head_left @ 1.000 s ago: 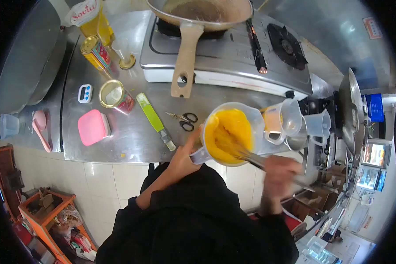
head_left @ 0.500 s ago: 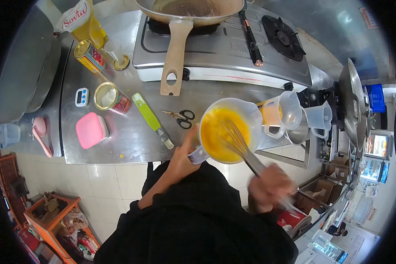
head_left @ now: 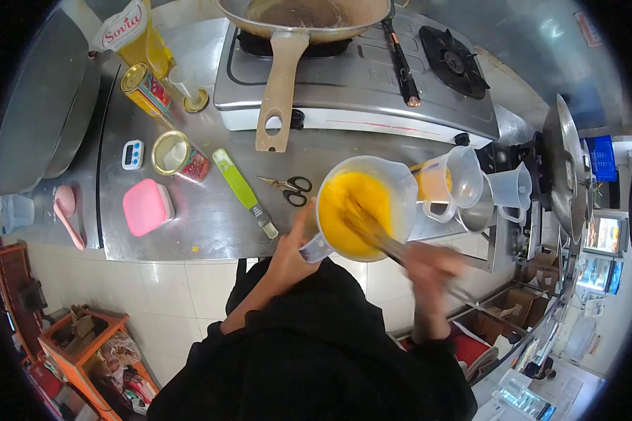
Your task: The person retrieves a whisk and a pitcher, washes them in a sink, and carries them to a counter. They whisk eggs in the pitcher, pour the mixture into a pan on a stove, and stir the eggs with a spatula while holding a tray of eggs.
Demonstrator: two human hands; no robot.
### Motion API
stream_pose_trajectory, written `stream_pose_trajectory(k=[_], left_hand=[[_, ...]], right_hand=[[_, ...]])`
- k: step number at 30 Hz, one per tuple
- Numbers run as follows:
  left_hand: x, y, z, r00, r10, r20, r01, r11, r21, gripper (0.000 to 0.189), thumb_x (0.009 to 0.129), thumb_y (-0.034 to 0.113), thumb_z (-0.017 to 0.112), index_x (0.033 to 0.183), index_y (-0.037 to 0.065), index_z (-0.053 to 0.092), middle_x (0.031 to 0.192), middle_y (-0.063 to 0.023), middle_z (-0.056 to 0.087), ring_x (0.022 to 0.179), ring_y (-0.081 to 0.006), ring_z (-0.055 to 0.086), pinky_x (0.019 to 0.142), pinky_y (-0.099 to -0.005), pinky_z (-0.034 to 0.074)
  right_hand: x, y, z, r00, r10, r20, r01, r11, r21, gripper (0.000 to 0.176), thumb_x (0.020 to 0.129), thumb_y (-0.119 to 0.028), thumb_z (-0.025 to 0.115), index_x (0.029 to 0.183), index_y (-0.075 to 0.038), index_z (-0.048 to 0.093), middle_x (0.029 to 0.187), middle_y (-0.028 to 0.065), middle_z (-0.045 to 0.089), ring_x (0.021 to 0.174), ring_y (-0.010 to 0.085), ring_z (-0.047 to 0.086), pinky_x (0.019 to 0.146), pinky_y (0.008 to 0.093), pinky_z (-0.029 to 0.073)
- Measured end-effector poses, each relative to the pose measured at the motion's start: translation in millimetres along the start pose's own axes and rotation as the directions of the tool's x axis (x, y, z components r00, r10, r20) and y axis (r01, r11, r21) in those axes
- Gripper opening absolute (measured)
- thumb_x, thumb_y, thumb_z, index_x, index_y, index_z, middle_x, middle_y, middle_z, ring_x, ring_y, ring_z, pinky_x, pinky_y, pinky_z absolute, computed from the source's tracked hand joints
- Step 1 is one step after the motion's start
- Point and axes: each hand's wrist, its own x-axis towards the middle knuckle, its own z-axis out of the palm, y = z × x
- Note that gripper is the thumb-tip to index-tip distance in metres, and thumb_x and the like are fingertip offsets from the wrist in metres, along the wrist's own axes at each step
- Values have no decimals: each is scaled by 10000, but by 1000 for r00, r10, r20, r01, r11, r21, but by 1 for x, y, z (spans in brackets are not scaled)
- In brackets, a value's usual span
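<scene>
A translucent plastic measuring jug [head_left: 405, 184] is tilted toward me at the table's front edge, with yellow-orange liquid [head_left: 358, 193] like beaten egg inside. My left hand [head_left: 291, 254] is closed round the jug's handle on its near left side. In my right hand [head_left: 432, 270], blurred by motion, is a metal whisk [head_left: 390, 245]; its wires dip into the liquid. Black-handled scissors [head_left: 293, 188] lie just left of the jug. Further left is a green-handled tool [head_left: 240, 186] with a metal and pale end.
A pan [head_left: 286, 77] rests on the gas stove [head_left: 358, 105], its handle pointing toward me. More jugs [head_left: 463, 179] stand at the right. Leftward are an open can [head_left: 179, 158], a pink-lidded box [head_left: 147, 208], a timer [head_left: 133, 154] and an oil pouch [head_left: 137, 42].
The whisk has swung lower and leftward within the liquid, and my right hand has shifted slightly up with its wrist turned. My left hand and the jug stay nearly where they were.
</scene>
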Motion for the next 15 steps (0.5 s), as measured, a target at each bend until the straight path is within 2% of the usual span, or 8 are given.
stream_pose_trajectory(k=[2, 4, 7, 9, 10, 12, 14, 15], left_hand=[[-2, -2, 3, 1000, 14, 1, -14, 1000, -20, 826, 624, 13, 609, 1280, 174, 134, 709, -163, 592, 724, -296, 592, 640, -327, 455], [2, -1, -2, 998, 56, -1, -56, 998, -24, 825, 625, 19, 610, 1280, 175, 133, 699, -160, 591, 714, -297, 593, 634, -327, 456], [-2, -2, 1, 999, 41, -15, -40, 999, 18, 813, 632, 26, 608, 1277, 179, 137, 704, -162, 591, 710, -302, 593, 630, -330, 459], [1, 3, -2, 999, 54, -7, -53, 998, 18, 811, 632, 36, 614, 1277, 182, 143, 696, -162, 589, 700, -306, 592, 614, -334, 459], [2, 5, -5, 998, 70, -7, -69, 997, 31, 811, 632, 36, 614, 1277, 182, 143, 696, -162, 589, 700, -306, 592, 614, -334, 459], [1, 5, 0, 988, 133, -75, -130, 990, 55, 806, 636, 43, 614, 1276, 181, 144, 683, -164, 586, 691, -311, 590, 605, -340, 457], [1, 0, 3, 994, 86, -72, -84, 996, 36, 799, 640, 46, 609, 1276, 173, 142, 679, -168, 584, 692, -315, 588, 607, -346, 456], [0, 1, 0, 997, 61, -44, -60, 997, 43, 795, 644, 47, 606, 1276, 168, 140, 680, -169, 585, 698, -316, 587, 617, -348, 457]], right_hand=[[1, -18, -6, 969, -70, -239, 247, 376, 893, 125, 739, -206, 466, 663, -109, 444, 560, 22, 451, 516, 160, 433, 489, 285, 338], [5, -4, 4, 964, -242, 111, 248, 968, -36, 204, 744, -180, 468, 582, -144, 349, 436, -6, 372, 375, 92, 340, 451, 238, 290], [-4, 3, 0, 979, -72, -193, 65, 997, -42, 244, 750, -194, 462, 544, -145, 340, 436, -2, 371, 376, 108, 343, 448, 253, 295], [-9, 19, -11, 981, -172, 90, 51, 677, 735, 232, 764, -195, 440, 541, -139, 408, 457, -5, 370, 399, 112, 347, 451, 250, 296], [-11, 26, 25, 964, -230, -132, 228, 973, -30, 293, 762, -192, 417, 486, -173, 319, 404, -37, 302, 342, 57, 269, 399, 224, 230], [-1, -2, 22, 949, -147, -277, 231, 925, 303, 273, 759, -197, 415, 494, -168, 355, 417, -35, 337, 366, 56, 295, 409, 232, 247], [3, -27, 9, 906, 149, -396, 272, 510, 816, 247, 752, -206, 411, 510, -160, 427, 444, -30, 407, 415, 54, 346, 428, 247, 282], [-9, -4, 15, 983, -34, -178, 119, 861, 494, 256, 759, -208, 408, 511, -155, 373, 430, -29, 359, 418, 48, 332, 422, 248, 276]])
